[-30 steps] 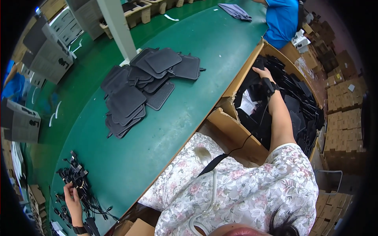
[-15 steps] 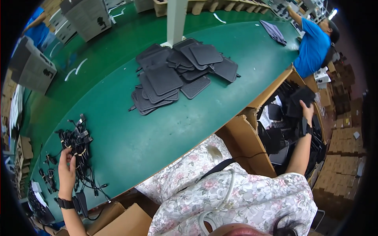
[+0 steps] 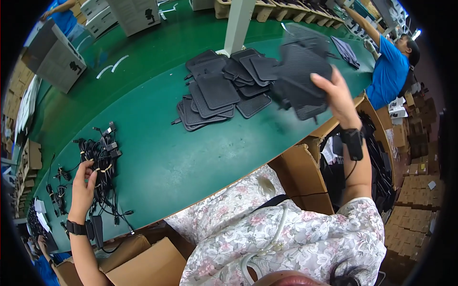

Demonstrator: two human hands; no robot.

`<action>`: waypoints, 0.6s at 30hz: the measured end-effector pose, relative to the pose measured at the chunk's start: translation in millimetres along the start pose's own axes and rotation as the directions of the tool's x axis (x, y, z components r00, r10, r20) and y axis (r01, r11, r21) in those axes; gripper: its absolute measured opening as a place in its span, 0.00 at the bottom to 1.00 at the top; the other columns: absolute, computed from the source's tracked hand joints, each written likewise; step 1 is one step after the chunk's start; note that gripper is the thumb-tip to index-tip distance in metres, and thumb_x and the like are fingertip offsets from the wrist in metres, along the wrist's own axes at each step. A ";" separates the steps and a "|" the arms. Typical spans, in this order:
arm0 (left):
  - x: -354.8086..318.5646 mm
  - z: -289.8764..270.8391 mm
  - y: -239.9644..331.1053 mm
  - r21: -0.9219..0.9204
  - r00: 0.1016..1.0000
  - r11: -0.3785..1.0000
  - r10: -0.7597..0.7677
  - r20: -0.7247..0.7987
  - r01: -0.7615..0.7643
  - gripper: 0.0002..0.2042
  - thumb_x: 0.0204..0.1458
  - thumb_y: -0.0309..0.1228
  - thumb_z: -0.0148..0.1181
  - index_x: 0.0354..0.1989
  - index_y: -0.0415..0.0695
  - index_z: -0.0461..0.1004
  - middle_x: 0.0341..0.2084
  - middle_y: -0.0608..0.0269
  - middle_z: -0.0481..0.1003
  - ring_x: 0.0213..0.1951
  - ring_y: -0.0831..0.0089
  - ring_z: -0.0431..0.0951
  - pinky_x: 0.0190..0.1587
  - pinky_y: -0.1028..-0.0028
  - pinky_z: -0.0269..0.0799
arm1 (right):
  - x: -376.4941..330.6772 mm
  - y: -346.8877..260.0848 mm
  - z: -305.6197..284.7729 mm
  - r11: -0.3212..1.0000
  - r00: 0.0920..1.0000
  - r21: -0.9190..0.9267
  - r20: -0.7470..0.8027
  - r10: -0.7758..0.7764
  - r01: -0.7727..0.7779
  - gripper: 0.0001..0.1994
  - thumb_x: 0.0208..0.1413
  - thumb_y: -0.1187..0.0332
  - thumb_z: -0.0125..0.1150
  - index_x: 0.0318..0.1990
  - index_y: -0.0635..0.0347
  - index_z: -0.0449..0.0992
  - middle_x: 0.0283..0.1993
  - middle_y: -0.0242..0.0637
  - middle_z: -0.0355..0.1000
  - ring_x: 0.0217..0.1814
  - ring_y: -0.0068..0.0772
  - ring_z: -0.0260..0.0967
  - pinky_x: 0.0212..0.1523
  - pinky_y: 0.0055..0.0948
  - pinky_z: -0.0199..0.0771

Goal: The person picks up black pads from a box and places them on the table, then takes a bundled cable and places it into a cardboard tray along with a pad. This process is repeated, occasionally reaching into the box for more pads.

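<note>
Up out of the cardboard box (image 3: 305, 177) and across the near edge of the table has come the right hand (image 3: 338, 97), which half a second ago was down among the black contents. It grasps a loose sheaf of black panels (image 3: 304, 69), thumb pressed on the textured upper face and the other fingers hidden behind; the panels fan out to the left of the hand and above it, blurred at their edges. Their left side overlaps the right end of the panel pile (image 3: 217, 90) in view, though whether the two touch cannot be told. The left hand (image 3: 83, 186) has stayed beside the cable bundle (image 3: 101, 159), its fingers bent and their tips at the bundle's left side; whether they grip it or merely rest there cannot be made out. Smaller coils of black cable (image 3: 58, 195) lie to the left of that hand. The pile is made of flat, rounded rectangles heaped unevenly on the green tabletop (image 3: 181, 164), just in front of a pale post (image 3: 239, 26). A crumpled grey cloth (image 3: 344, 51) lies farther along, near a co-worker in a blue shirt (image 3: 393, 71) whose arm stretches toward the far side. Tan bins (image 3: 286, 13) line the upper edge, a grey-and-white carton (image 3: 58, 56) stands at upper left, brown cartons (image 3: 414, 195) are stacked at right, and an open brown box (image 3: 150, 264) sits below the table's near edge.
</note>
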State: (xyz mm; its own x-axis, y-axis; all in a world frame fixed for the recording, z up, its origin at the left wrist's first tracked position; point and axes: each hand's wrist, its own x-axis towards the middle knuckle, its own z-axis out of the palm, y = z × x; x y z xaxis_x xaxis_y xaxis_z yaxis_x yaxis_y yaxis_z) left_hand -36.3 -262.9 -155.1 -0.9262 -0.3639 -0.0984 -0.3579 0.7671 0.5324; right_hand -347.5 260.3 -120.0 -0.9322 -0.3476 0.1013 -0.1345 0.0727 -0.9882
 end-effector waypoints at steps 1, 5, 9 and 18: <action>1.2 -0.2 0.5 -0.010 1.000 1.000 0.011 0.006 -0.011 0.13 0.54 0.22 0.50 0.49 0.41 0.63 0.26 0.68 0.63 0.30 0.80 0.63 0.34 0.82 0.63 | 4.7 5.0 19.1 0.997 0.999 0.063 0.032 0.041 -0.043 0.23 0.51 0.69 0.59 0.53 0.67 0.62 0.50 0.39 0.68 0.50 0.28 0.66 0.52 0.27 0.65; 2.1 -0.7 8.9 0.005 1.000 1.000 0.024 0.003 -0.024 0.13 0.54 0.22 0.50 0.48 0.41 0.64 0.26 0.68 0.63 0.30 0.79 0.63 0.34 0.82 0.64 | 25.1 34.1 65.2 0.920 0.969 0.305 0.102 0.227 -0.247 0.19 0.55 0.68 0.56 0.53 0.65 0.63 0.50 0.39 0.68 0.51 0.28 0.66 0.51 0.29 0.67; 3.4 -0.6 11.7 -0.011 1.000 1.000 0.011 0.015 -0.010 0.13 0.54 0.22 0.51 0.47 0.41 0.64 0.26 0.68 0.63 0.30 0.79 0.63 0.34 0.81 0.64 | 38.6 54.0 88.4 0.853 0.952 0.431 0.045 0.304 -0.293 0.18 0.57 0.66 0.54 0.52 0.64 0.64 0.50 0.38 0.68 0.50 0.29 0.67 0.49 0.31 0.69; 4.1 -2.1 10.2 -0.021 1.000 1.000 0.016 0.012 -0.015 0.12 0.54 0.22 0.51 0.47 0.41 0.64 0.26 0.67 0.63 0.29 0.79 0.63 0.33 0.81 0.64 | 39.3 45.4 88.4 0.868 0.913 0.309 0.009 0.407 -0.390 0.14 0.57 0.64 0.55 0.46 0.63 0.67 0.44 0.35 0.69 0.44 0.27 0.68 0.43 0.29 0.74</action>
State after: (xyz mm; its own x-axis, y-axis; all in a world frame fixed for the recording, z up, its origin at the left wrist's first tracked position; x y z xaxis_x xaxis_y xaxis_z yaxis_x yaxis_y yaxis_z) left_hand -43.5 -257.6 -148.2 -0.9331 -0.3454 -0.1004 -0.3411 0.7613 0.5514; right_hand -360.5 167.4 -171.0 -0.9032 -0.2958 -0.3109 0.3504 -0.0901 -0.9323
